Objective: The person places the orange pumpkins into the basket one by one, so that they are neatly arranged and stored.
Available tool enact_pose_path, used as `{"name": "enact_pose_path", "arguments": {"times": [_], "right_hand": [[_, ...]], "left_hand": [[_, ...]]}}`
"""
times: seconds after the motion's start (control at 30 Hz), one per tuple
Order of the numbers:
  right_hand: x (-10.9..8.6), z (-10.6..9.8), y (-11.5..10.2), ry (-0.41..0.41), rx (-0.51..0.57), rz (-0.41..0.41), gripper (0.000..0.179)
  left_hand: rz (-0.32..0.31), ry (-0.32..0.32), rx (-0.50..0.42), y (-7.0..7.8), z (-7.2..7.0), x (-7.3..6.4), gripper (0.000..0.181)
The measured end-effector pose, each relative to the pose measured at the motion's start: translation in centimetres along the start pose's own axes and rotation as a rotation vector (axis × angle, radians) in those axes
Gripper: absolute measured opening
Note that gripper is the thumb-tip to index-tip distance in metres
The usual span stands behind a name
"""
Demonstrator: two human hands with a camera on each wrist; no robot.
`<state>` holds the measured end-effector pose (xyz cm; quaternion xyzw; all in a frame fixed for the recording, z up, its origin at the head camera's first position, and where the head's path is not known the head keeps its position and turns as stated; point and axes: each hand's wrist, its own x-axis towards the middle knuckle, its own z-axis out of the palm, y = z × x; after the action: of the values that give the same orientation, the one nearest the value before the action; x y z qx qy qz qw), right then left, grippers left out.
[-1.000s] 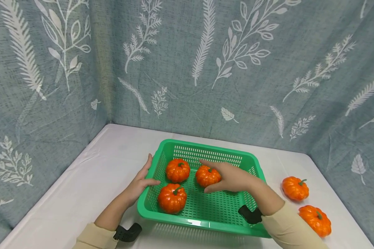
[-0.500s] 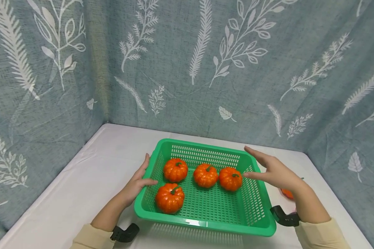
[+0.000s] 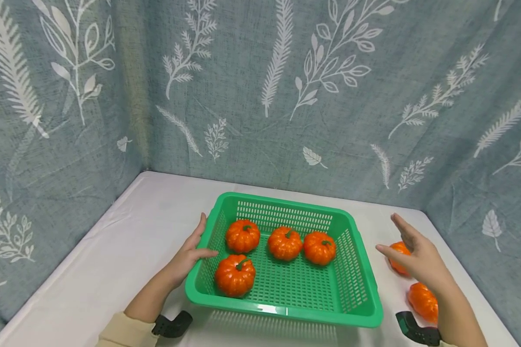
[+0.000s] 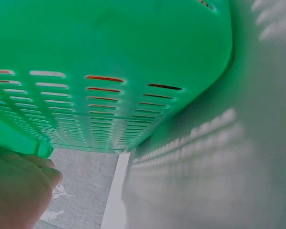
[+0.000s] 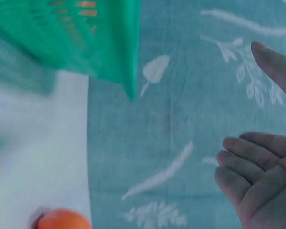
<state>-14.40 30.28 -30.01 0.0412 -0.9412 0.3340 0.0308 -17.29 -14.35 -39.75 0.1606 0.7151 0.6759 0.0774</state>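
A green plastic basket (image 3: 269,311) stands on the table with several small orange pumpkins in it. One pumpkin (image 3: 235,275) lies at the front left; the others form a row behind. My left hand (image 3: 186,258) holds the basket's left rim, thumb over the inside and fingers along the outside; the left wrist view shows the slotted basket wall (image 4: 100,47) beside it. To the right of the basket, my right hand (image 3: 421,260) hovers with fingers and thumb spread, holding nothing. It partly covers a pumpkin (image 3: 398,250) on the table. Nearer, the forearm overlaps another pumpkin (image 3: 423,301).
White cloth covers the table (image 3: 126,236). A blue-grey curtain (image 3: 252,140) with white leaf prints stands along its back and sides. Each wrist wears a black strap device, such as the left strap (image 3: 172,324).
My right hand has left a pumpkin inside the basket and moved right, out over the rim to the pumpkins on the table. The left hand stays on the rim.
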Motion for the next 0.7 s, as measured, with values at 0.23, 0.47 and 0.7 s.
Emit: {"name": "enact_pose_path", "arguments": {"times": [0.23,0.47,0.7], "right_hand": [[-2.1,0.0,4.1,0.215,0.125,0.216,0.092],[-2.2,0.3,9.1,0.407,0.462,0.4,0.087],[-1.8,1.5,15.9,0.511,0.667,0.451,0.09]], "left_hand": [[-0.001,-0.015,-0.003,0.1,0.0,0.0,0.093],[0.0,-0.01,-0.009,0.2,0.0,0.0,0.092],[-0.009,-0.02,-0.014,0.3,0.1,0.0,0.093]]}}
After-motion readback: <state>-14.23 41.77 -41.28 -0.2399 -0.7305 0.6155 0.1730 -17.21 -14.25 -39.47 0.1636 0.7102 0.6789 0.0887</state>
